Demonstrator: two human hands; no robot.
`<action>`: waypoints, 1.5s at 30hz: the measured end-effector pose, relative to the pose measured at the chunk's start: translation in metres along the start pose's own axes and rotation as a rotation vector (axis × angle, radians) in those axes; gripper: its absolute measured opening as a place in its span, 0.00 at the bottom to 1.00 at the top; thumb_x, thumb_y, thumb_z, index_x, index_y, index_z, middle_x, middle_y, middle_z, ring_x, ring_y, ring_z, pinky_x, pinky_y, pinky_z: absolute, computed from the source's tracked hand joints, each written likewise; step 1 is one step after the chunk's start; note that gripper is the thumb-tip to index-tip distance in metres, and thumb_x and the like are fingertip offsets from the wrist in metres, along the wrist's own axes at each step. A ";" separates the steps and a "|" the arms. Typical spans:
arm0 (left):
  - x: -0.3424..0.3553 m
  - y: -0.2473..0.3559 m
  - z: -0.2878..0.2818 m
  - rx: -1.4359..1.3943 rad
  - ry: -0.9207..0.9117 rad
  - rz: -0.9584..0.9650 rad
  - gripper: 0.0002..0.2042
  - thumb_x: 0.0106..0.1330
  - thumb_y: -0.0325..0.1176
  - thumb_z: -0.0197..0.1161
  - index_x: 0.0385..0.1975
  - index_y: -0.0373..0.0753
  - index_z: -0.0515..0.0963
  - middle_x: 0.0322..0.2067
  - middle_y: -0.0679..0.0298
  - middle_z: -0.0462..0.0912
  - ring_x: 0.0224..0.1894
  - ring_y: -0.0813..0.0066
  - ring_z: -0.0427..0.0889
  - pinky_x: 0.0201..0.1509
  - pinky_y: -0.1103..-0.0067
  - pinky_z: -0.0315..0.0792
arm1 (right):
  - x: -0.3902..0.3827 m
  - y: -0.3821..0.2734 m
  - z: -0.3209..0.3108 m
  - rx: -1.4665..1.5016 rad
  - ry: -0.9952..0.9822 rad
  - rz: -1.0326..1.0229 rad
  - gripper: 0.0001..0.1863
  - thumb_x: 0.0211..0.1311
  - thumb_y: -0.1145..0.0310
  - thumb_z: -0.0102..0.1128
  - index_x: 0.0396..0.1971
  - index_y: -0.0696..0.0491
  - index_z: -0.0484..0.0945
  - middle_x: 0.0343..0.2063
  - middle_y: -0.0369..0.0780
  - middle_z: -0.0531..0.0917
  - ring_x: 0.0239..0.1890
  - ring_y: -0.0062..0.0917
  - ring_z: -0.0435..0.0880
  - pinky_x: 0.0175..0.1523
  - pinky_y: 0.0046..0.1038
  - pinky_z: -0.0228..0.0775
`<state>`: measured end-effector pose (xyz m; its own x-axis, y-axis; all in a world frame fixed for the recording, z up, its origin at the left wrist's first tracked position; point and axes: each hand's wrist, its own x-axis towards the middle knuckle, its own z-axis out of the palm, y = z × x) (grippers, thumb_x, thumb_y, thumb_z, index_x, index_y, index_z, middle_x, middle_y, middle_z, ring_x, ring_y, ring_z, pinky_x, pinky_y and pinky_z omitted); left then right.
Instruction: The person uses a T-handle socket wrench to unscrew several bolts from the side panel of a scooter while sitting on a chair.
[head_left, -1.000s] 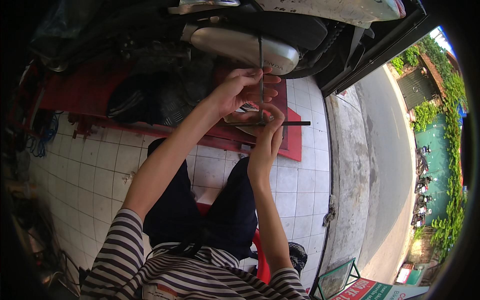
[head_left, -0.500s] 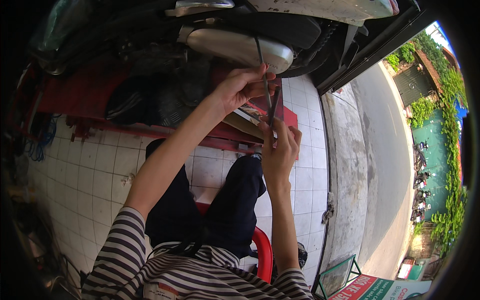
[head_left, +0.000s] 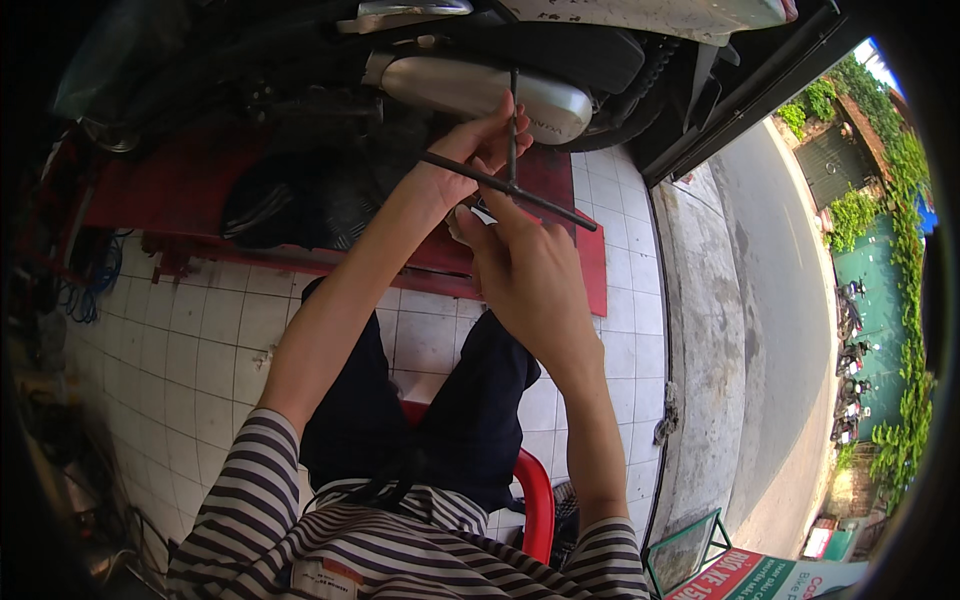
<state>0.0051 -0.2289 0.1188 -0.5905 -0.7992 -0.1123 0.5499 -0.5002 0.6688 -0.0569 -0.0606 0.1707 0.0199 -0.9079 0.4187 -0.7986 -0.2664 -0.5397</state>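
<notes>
I have a dark T-handle wrench (head_left: 513, 130) by its shaft, the fingers of my left hand (head_left: 478, 140) closed loosely around it. The shaft's far end meets the silver engine-side cover (head_left: 450, 88) of a motorcycle; the exact contact point is hard to make out. The crossbar runs slanted across both hands, from my left wrist down toward the right. My right hand (head_left: 530, 265) is just below the crossbar, its index finger touching the bar and its thumb apart. Its other fingers are partly hidden.
The motorcycle stands above a red lift bench (head_left: 140, 195). Dark cloth (head_left: 265, 205) lies on that bench. I sit on a red plastic chair (head_left: 538, 500) over white floor tiles (head_left: 225, 315). To the right a door frame track borders the concrete road (head_left: 775, 280), with a sign (head_left: 740, 575) below.
The wrench's crossbar has swung from nearly upright to slanting across my hands. My right hand has moved up and left, and its grip on the handle has loosened.
</notes>
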 end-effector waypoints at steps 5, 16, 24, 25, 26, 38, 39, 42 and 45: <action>0.002 -0.007 -0.002 -0.027 -0.072 0.018 0.19 0.58 0.51 0.73 0.37 0.41 0.82 0.34 0.67 0.85 0.35 0.77 0.85 0.39 0.84 0.80 | 0.009 -0.015 -0.002 0.039 -0.020 0.002 0.24 0.69 0.68 0.56 0.63 0.57 0.70 0.12 0.45 0.78 0.13 0.38 0.77 0.24 0.33 0.66; 0.010 -0.002 -0.012 -0.067 -0.176 -0.047 0.18 0.63 0.44 0.71 0.41 0.36 0.80 0.31 0.67 0.83 0.32 0.82 0.83 0.31 0.88 0.80 | -0.008 0.011 -0.043 -0.507 0.397 0.084 0.10 0.59 0.58 0.68 0.40 0.36 0.88 0.12 0.32 0.80 0.13 0.22 0.77 0.23 0.25 0.63; 0.003 -0.001 0.005 -0.155 -0.211 -0.061 0.17 0.67 0.37 0.66 0.49 0.33 0.77 0.39 0.64 0.83 0.37 0.77 0.85 0.39 0.83 0.85 | -0.025 0.040 -0.022 -0.454 0.477 0.214 0.08 0.63 0.57 0.65 0.40 0.36 0.88 0.09 0.36 0.76 0.09 0.25 0.71 0.20 0.27 0.60; 0.005 -0.005 0.007 -0.180 -0.234 -0.059 0.17 0.67 0.37 0.66 0.49 0.33 0.77 0.40 0.64 0.83 0.38 0.76 0.85 0.41 0.82 0.86 | -0.028 0.046 -0.019 -0.426 0.490 0.237 0.08 0.63 0.57 0.65 0.40 0.37 0.88 0.09 0.36 0.76 0.09 0.26 0.70 0.20 0.27 0.60; 0.006 -0.006 0.003 -0.201 -0.249 -0.048 0.16 0.67 0.36 0.66 0.49 0.33 0.77 0.40 0.64 0.82 0.39 0.75 0.85 0.43 0.81 0.86 | -0.030 0.050 -0.013 -0.419 0.494 0.237 0.08 0.63 0.57 0.65 0.40 0.37 0.88 0.09 0.37 0.76 0.09 0.27 0.70 0.20 0.27 0.60; 0.016 -0.032 -0.006 -0.115 -0.146 -0.149 0.13 0.65 0.39 0.69 0.42 0.37 0.80 0.38 0.66 0.81 0.34 0.73 0.84 0.42 0.80 0.84 | -0.019 0.013 0.008 -0.213 0.350 -0.061 0.09 0.65 0.64 0.65 0.43 0.45 0.87 0.13 0.41 0.79 0.13 0.32 0.76 0.22 0.29 0.66; 0.015 -0.030 -0.008 -0.092 -0.146 -0.134 0.14 0.65 0.40 0.69 0.42 0.37 0.80 0.38 0.65 0.82 0.34 0.72 0.85 0.41 0.79 0.84 | -0.015 0.007 -0.001 -0.222 0.325 -0.014 0.10 0.65 0.65 0.65 0.44 0.44 0.87 0.12 0.40 0.77 0.11 0.30 0.74 0.22 0.29 0.65; 0.012 -0.023 -0.009 -0.096 -0.154 -0.148 0.15 0.65 0.41 0.69 0.42 0.38 0.79 0.40 0.64 0.83 0.32 0.70 0.85 0.36 0.77 0.83 | -0.008 -0.003 -0.028 -0.253 0.294 0.080 0.12 0.66 0.65 0.64 0.48 0.41 0.86 0.07 0.37 0.70 0.07 0.22 0.62 0.19 0.26 0.58; 0.018 -0.020 -0.023 -0.174 -0.188 -0.153 0.15 0.66 0.41 0.68 0.43 0.37 0.79 0.39 0.64 0.82 0.32 0.71 0.85 0.35 0.77 0.83 | 0.000 0.000 -0.044 -0.375 0.393 0.045 0.13 0.65 0.65 0.64 0.48 0.40 0.87 0.07 0.35 0.71 0.08 0.21 0.64 0.20 0.25 0.60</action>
<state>-0.0032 -0.2412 0.0861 -0.7644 -0.6426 -0.0535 0.5293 -0.6727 0.5169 -0.0838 -0.0467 0.2031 -0.1879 -0.7070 0.6818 -0.9548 -0.0312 -0.2955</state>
